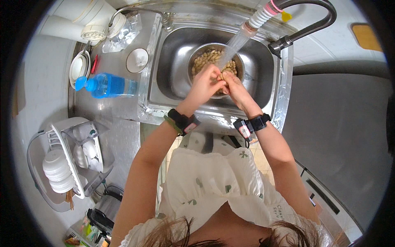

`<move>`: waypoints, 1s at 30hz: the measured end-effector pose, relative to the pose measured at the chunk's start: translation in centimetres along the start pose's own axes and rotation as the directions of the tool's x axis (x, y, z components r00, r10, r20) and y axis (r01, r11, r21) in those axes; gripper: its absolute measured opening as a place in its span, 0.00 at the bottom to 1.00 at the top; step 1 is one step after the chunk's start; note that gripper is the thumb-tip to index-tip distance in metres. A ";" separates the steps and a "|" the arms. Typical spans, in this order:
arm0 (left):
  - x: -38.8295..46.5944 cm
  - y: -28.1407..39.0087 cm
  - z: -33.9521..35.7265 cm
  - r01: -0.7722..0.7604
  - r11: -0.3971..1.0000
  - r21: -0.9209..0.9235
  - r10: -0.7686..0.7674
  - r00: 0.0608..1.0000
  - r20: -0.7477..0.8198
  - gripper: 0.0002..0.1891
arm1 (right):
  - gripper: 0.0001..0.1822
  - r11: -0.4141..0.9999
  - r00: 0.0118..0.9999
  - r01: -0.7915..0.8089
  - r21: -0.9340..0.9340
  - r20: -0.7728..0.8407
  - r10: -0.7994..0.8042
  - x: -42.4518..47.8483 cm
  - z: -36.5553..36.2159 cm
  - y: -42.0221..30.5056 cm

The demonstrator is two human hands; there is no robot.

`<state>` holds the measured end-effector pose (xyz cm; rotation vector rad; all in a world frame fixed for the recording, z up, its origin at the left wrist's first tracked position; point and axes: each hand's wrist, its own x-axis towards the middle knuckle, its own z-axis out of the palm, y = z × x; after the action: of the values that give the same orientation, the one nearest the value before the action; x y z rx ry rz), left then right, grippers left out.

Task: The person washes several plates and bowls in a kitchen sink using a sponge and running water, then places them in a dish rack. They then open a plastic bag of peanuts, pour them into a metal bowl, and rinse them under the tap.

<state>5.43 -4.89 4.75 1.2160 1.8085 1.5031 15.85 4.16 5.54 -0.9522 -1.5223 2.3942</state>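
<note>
In the steel sink [176,89] stands a round metal bowl [241,61] full of what look like unshelled peanuts [209,57]. Water [233,48] sprays down from a flexible faucet head [248,27] into the bowl. Over the bowl's near side, my left hand [208,81] and my right hand [233,85] meet at the fingertips. Between them is a small tan piece [221,76], seemingly a peanut, pinched by both hands. My fingers partly hide it and the near part of the bowl's contents.
Left of the sink stand a white bowl [137,60], a blue pump bottle [108,85], stacked dishes [78,68] and a second, thin faucet [135,10]. A dish rack [66,154] with white bowls [58,171] is at the lower left. A dark grey surface [336,123] lies to the right.
</note>
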 end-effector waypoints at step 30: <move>-0.5 -1.4 1.3 0.020 0.998 -0.062 -0.023 0.999 -0.049 0.15 | 0.18 0.998 0.998 -0.041 0.040 -0.043 0.043 1.1 0.2 1.7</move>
<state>6.30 -4.66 3.00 1.1356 1.7885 1.5779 15.19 3.74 3.67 -1.0319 -1.4489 2.4053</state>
